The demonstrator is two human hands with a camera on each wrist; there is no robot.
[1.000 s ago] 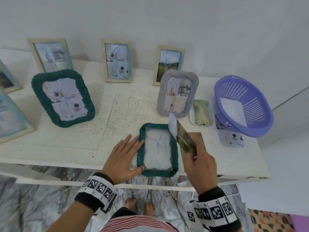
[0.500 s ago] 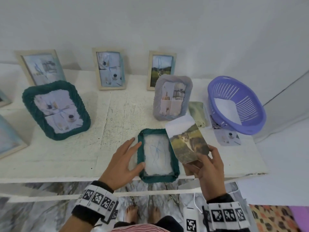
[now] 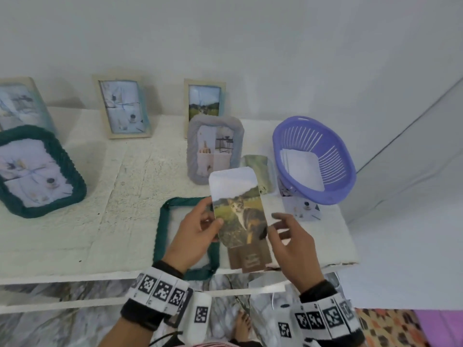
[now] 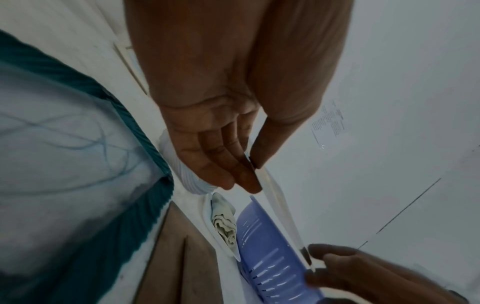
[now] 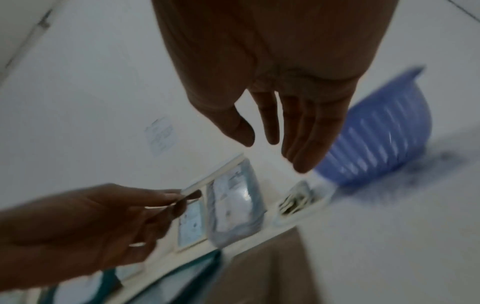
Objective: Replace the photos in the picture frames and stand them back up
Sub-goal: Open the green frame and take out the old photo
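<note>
A cat photo (image 3: 238, 209) is held above the white table (image 3: 112, 221), picture side up. My left hand (image 3: 213, 216) pinches its left edge between thumb and fingers; the left wrist view shows the same pinch on the thin photo (image 4: 275, 195). Close by the photo's right edge, my right hand (image 3: 275, 224) has relaxed fingers, and the right wrist view shows that hand (image 5: 262, 142) holding nothing. Below the photo a small green woven frame (image 3: 160, 229) lies flat with no picture in it. Its brown backing board (image 3: 250, 262) lies beside it at the table's front edge.
A purple basket (image 3: 333, 171) with white sheets sits at the right, with a loose photo (image 3: 300, 209) under its edge. A folded green cloth (image 3: 258, 166) lies beside a standing grey frame (image 3: 215, 149). Wooden frames (image 3: 122, 108) and a large green frame (image 3: 37, 171) stand behind and to the left.
My left hand left the green frame and took the cat photo by its left edge. The right hand let go of it and opened. The photo turned picture side up.
</note>
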